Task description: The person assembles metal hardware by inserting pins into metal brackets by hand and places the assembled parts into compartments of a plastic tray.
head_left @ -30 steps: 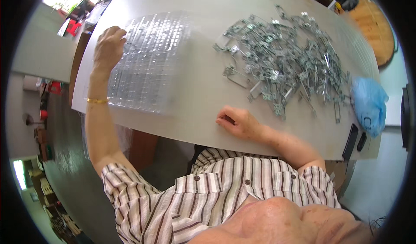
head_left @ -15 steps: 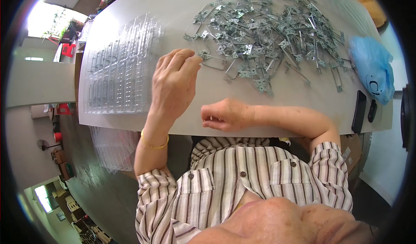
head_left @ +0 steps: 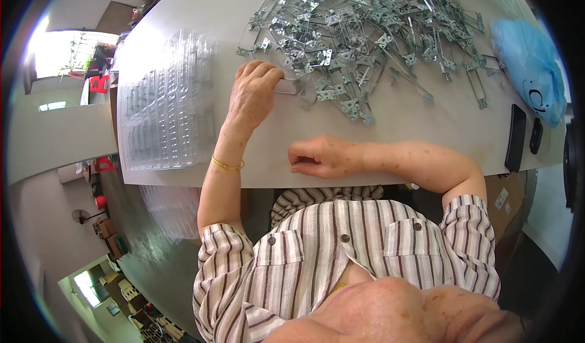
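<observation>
A wide heap of thin metal brackets (head_left: 341, 41), with flat punched ends joined by wire-like rods, lies tangled across the far middle of the table. My left hand (head_left: 255, 96) is at the heap's near left edge. Its fingers curl down over the end of one metal bracket (head_left: 286, 87); the rest sticks out to the right, and the fingertips are hidden. Close to the table's front edge, my right hand (head_left: 326, 156) rests in a loose fist with thumb and forefinger together. Whether something small sits inside it cannot be seen.
Clear plastic trays (head_left: 167, 114) with moulded rows, apparently stacked, lie on the table's left. More clear trays (head_left: 173, 209) are below the front edge. At the right are a blue plastic bag (head_left: 529, 68), a black phone-like slab (head_left: 515, 139) and a small black object (head_left: 536, 135).
My left hand has moved right and slightly away from me, onto the bracket at the heap's edge. My right hand stays almost still; the whole view has shifted a little.
</observation>
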Tool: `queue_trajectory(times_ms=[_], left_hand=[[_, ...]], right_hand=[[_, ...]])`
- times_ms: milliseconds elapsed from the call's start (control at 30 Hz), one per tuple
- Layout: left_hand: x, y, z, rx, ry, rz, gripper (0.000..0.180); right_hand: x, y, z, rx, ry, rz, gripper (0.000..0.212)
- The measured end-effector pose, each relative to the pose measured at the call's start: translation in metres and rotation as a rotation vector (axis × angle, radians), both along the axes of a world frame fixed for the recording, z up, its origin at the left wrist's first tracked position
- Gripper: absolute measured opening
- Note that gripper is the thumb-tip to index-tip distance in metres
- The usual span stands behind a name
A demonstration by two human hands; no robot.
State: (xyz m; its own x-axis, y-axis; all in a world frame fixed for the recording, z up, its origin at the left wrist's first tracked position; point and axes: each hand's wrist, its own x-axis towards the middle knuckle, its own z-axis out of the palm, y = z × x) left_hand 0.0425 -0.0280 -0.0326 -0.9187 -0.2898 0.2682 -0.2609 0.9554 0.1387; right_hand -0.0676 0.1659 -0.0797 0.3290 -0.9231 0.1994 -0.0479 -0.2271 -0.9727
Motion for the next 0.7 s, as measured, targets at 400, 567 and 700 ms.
queue_trajectory(times_ms=[400, 567, 700], left_hand=[[0.013, 0.011, 0.039, 0.441, 0.089, 0.037, 0.009], [0.003, 0.013, 0.033, 1.441, 0.304, -0.029, 0.008], [-0.019, 0.01, 0.028, 1.763, 0.375, -0.168, 0.013]], right_hand=[[-0.002, -0.004, 0.006, 0.006, 0.04, 0.036, 0.017], [-0.012, 0.0, 0.025, 0.014, 0.087, 0.062, 0.015], [-0.018, -0.002, 0.048, -0.045, 0.092, 0.046, 0.011]])
